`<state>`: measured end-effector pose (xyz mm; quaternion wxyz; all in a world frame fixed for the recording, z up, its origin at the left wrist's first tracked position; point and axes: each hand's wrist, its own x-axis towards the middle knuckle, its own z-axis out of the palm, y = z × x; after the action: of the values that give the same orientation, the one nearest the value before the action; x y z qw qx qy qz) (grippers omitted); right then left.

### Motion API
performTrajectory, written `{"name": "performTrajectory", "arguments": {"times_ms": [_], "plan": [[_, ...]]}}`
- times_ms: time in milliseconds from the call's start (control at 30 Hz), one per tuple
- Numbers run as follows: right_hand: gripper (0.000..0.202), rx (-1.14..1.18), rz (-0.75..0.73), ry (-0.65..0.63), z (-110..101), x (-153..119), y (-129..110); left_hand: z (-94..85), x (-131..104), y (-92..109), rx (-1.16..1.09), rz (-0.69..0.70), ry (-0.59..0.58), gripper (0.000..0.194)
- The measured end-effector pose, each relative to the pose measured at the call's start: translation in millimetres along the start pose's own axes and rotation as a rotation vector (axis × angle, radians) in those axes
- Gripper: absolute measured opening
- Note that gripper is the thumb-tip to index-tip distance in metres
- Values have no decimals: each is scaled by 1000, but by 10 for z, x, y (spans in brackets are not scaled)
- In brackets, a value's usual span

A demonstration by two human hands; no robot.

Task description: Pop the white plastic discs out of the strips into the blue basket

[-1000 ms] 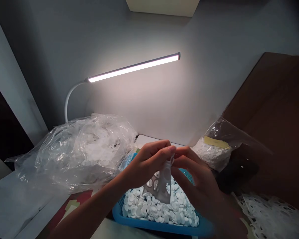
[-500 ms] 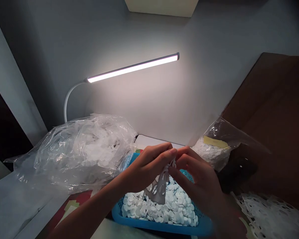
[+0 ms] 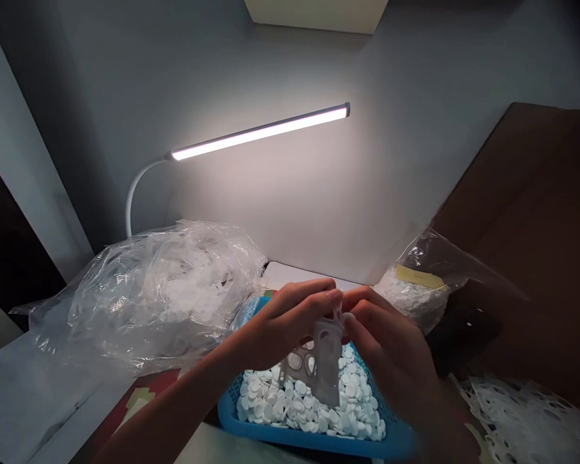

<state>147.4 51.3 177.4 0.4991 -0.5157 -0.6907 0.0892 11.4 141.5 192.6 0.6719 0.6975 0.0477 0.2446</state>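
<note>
Both my hands meet over a blue plastic basket (image 3: 270,433) heaped with small white discs (image 3: 314,406). My left hand (image 3: 292,322) is closed on the top of a thin white sheet with round holes (image 3: 327,370), which hangs down over the discs. At its right edge, my right hand (image 3: 384,332) pinches with thumb and fingers, and a white round bit shows at the fingertips. Whether that bit is still joined to the sheet, I cannot tell.
A large clear plastic bag of white pieces (image 3: 174,296) lies on the left. At the right stands a smaller bag (image 3: 415,299) with a yellow label. More holed white sheets (image 3: 526,419) are piled at lower right. A lit lamp (image 3: 261,132) reaches above, before the wall.
The holed sheet has swung and spread, hanging lower and further right. My right fingers have shifted slightly, and a white round bit now shows at their tips. My left hand stays nearly in place.
</note>
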Motion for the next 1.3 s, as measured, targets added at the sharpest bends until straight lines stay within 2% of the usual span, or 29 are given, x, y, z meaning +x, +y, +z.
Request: {"name": "performTrajectory", "arguments": {"times_ms": [167,467,633,767,1033,1300], "plan": [[22,12,9,-12,-15,-2,7,-54,37,10,-113,-34,-39,27],[23,128,24,-6,-24,-19,1,-66,28,-88,-284,-21,20,23],[26,186,11,-10,-32,-21,18,-59,34,-81,-426,-65,-33,24],[27,263,-34,-32,-52,-31,19,-28,33,-67,-526,-48,-85,23],[40,345,-46,-62,-60,-36,-34,-3,23,-65,-558,-79,-101,28],[36,444,26,-87,-40,-100,-89,26,-2,-24,-554,-87,-138,29]]}}
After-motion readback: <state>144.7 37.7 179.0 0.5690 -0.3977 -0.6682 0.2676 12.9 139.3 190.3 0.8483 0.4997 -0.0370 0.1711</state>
